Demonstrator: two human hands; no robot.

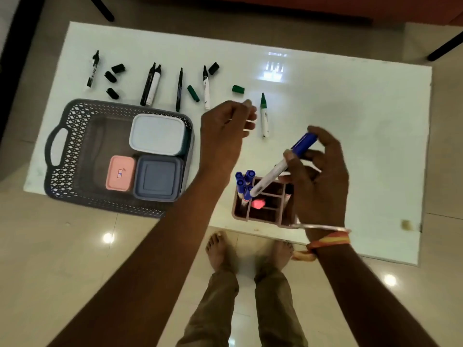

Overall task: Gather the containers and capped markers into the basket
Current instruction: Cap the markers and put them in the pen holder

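Note:
A grey lattice basket [75, 116] sits at the table's left and holds three lidded containers: a white one [157, 134], a pink one [120, 172] and a blue-grey one [157, 180]. My right hand [323, 176] pinches a blue-capped white marker [283, 166] tilted over a brown desk organiser [265, 214], its lower end among several blue-capped markers [243, 181] standing there. My left hand [225, 126] hovers right of the basket with fingers curled round something white, mostly hidden, apparently a marker body. An uncapped green marker [264, 116] lies just right of that hand.
Uncapped black markers [151, 83] lie in a row along the far side of the white table [350, 121], with loose black caps [117, 68] and green caps [238, 88] among them. My bare feet [220, 249] stand at the table's near edge.

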